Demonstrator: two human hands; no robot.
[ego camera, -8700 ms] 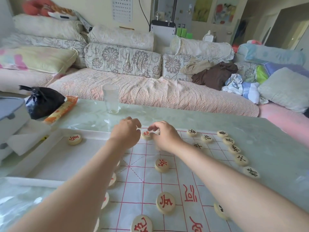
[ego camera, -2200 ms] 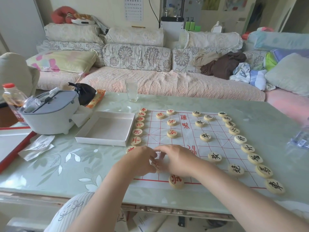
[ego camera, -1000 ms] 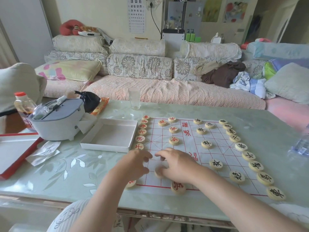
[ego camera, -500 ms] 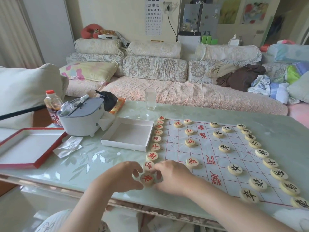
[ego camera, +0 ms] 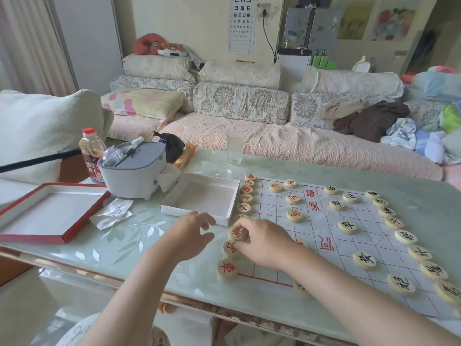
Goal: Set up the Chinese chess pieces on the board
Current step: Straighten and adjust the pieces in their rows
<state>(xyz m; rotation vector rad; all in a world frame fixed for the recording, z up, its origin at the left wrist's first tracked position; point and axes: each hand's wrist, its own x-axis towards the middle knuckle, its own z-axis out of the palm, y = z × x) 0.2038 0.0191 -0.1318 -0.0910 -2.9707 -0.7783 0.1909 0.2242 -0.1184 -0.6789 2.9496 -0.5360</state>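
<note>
The corner piece [ego camera: 227,268] lies free on the near-left corner of the board [ego camera: 316,228], at the near edge of the table [ego camera: 149,245]. The second piece [ego camera: 230,247] sits just beyond it in the same red column. The right hand [ego camera: 262,243] reaches across the board's near corner, and its curled fingertips [ego camera: 243,237] pinch or press the third piece [ego camera: 235,233]; the fingers partly hide the contact, so the exact grip is uncertain. The left hand [ego camera: 192,236] hovers over the table just beside the column, fingers loosely curled and holding nothing. To complete this step, slide the third piece until it centres on its line crossing. Keep the wrist raised clear of the two nearer pieces and of the red piece half hidden under the forearm. Lift the fingers straight up on release, so that the piece does not drag. Use the left hand to steady the thin board sheet if it creeps. The black pieces [ego camera: 365,258] stand along the right side, and further red pieces continue up the left column beside the white box [ego camera: 207,196]. A glass [ego camera: 235,148] stands beyond the board. Half a second earlier both hands closed round the corner piece. That piece has since been released, the right hand has moved up the column, and the left hand has drawn away to the left.
</note>
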